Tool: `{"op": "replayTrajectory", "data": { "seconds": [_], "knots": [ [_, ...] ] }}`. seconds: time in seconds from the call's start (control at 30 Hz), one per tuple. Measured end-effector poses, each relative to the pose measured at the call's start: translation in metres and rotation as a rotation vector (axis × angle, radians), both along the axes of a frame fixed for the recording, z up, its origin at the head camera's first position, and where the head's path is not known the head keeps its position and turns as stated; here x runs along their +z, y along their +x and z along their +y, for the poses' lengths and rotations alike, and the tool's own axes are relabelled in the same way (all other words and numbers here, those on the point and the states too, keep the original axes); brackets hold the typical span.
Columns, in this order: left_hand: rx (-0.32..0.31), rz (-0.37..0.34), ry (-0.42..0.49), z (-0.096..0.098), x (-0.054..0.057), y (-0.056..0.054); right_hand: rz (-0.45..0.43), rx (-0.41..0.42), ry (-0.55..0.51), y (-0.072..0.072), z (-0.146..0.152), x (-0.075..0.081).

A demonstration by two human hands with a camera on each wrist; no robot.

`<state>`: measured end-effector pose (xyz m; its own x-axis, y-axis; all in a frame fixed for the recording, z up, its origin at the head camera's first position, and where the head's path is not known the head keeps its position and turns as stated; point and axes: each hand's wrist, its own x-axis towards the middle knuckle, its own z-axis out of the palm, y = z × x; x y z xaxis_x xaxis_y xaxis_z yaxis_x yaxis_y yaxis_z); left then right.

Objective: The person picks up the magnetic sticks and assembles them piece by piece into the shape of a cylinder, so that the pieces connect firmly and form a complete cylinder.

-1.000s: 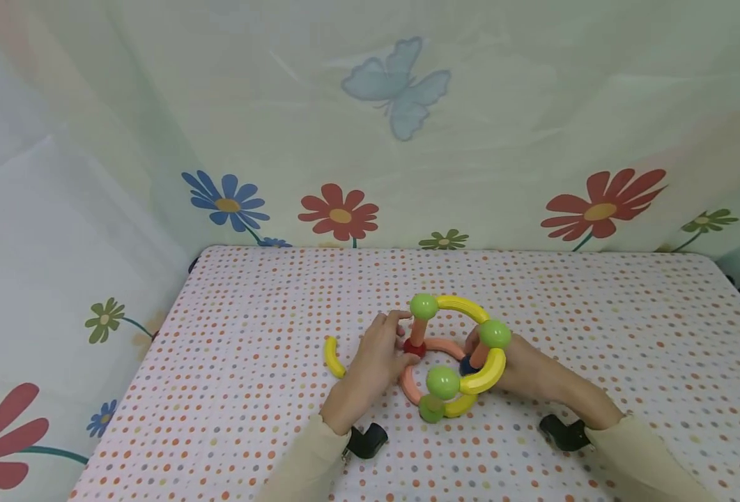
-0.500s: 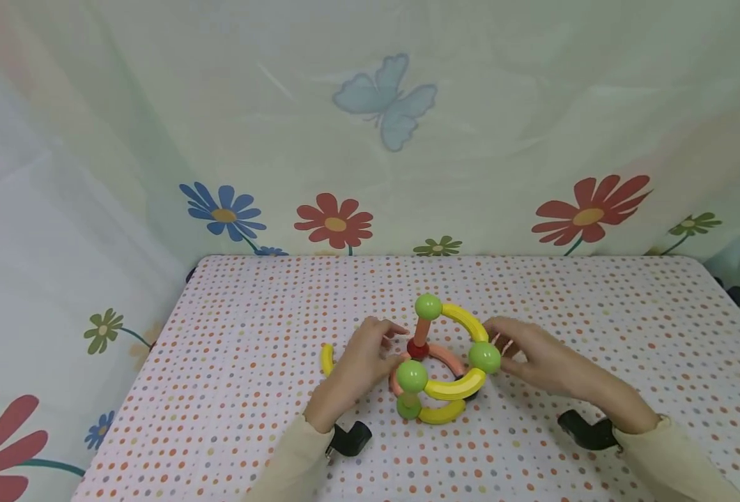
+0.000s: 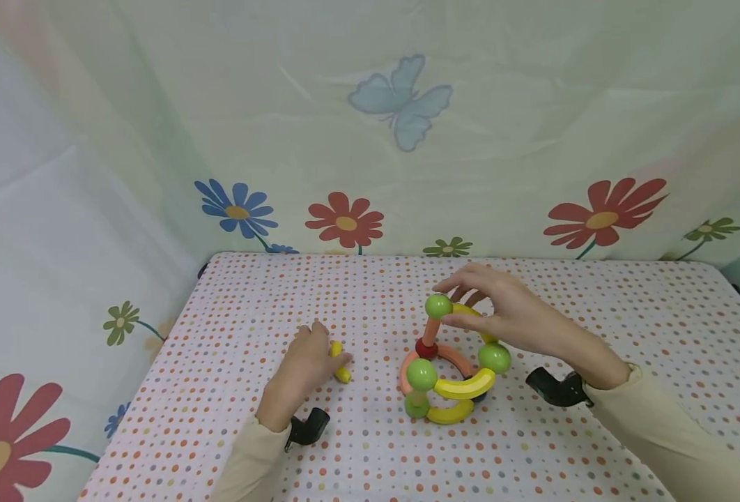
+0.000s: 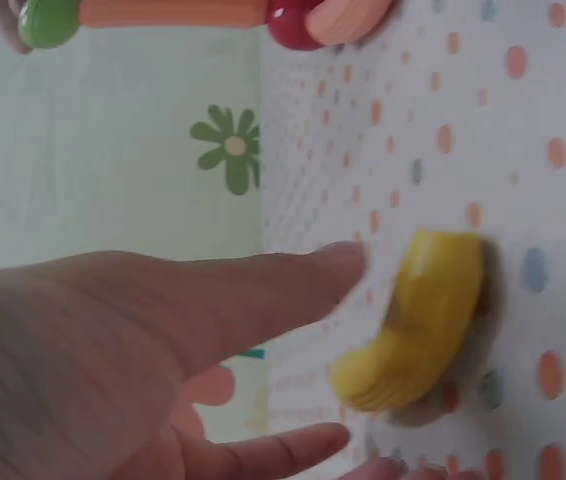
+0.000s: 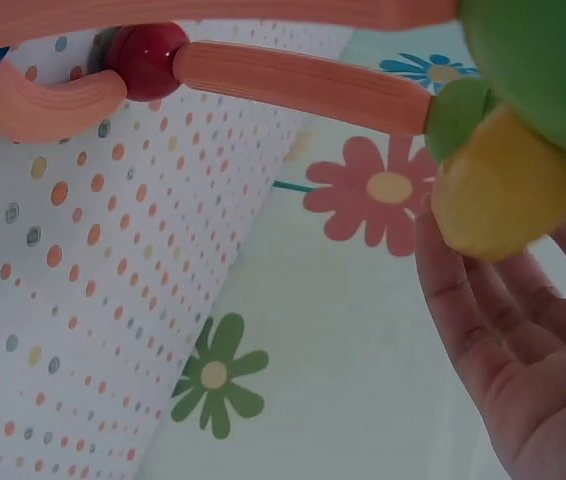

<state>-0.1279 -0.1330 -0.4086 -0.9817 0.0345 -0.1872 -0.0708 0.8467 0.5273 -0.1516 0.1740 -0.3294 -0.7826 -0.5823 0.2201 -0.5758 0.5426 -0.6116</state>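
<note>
A toy frame of balls and sticks stands on the table. On top are three light-green balls [image 3: 421, 375] joined by two yellow curved sticks [image 3: 466, 385]. Orange upright sticks [image 3: 430, 331] lead down to a lower ring with a red ball [image 3: 426, 348], a dark ball and salmon curved sticks [image 5: 48, 107]. My right hand [image 3: 511, 312] is at the rear green ball [image 3: 438, 306], fingers behind and thumb in front; how firmly it touches I cannot tell. My left hand [image 3: 303, 367] hovers beside a loose yellow curved stick [image 4: 413, 325], its thumb apart from it.
A white tablecloth [image 3: 251, 300] with coloured dots covers the table. Behind it hangs a pale curtain [image 3: 520, 139] with flowers and a butterfly. A black wrist camera [image 3: 309, 426] sits at the left wrist, another black camera [image 3: 555, 387] at the right.
My left hand has left the toy frame and moved left to the loose yellow stick. My right hand has risen from the right side to the rear green ball. The frame turned slightly earlier.
</note>
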Motion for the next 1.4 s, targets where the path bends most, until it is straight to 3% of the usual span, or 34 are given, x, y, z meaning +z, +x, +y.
{"op": "replayTrajectory", "data": {
  "seconds": [0.1, 0.4, 0.53, 0.73, 0.9, 1.13, 1.4],
  "knots": [
    [-0.007, -0.033, 0.026, 0.001, -0.006, 0.003, 0.021, 0.021, 0.013, -0.002, -0.007, -0.003],
    [-0.061, 0.030, 0.130, 0.006, -0.007, 0.002, 0.035, 0.002, 0.026, -0.003, -0.011, -0.004],
    [-0.083, 0.057, 0.215, 0.016, 0.003, -0.004, 0.044, 0.012, 0.041, -0.004, -0.010, -0.003],
    [-0.142, 0.102, 0.350, 0.034, 0.034, -0.009, 0.067, 0.060, 0.094, -0.006, -0.011, 0.002],
    [-0.165, 0.066, 0.390, 0.046, 0.052, -0.010, 0.063, 0.075, 0.115, -0.006, -0.011, 0.005],
    [-0.220, 0.043, 0.398, 0.059, 0.063, -0.012, 0.049, 0.054, 0.083, -0.006, -0.010, 0.002],
    [-0.277, 0.012, 0.470, 0.056, 0.059, -0.018, 0.063, 0.046, 0.029, -0.004, -0.006, -0.004]
  ]
}}
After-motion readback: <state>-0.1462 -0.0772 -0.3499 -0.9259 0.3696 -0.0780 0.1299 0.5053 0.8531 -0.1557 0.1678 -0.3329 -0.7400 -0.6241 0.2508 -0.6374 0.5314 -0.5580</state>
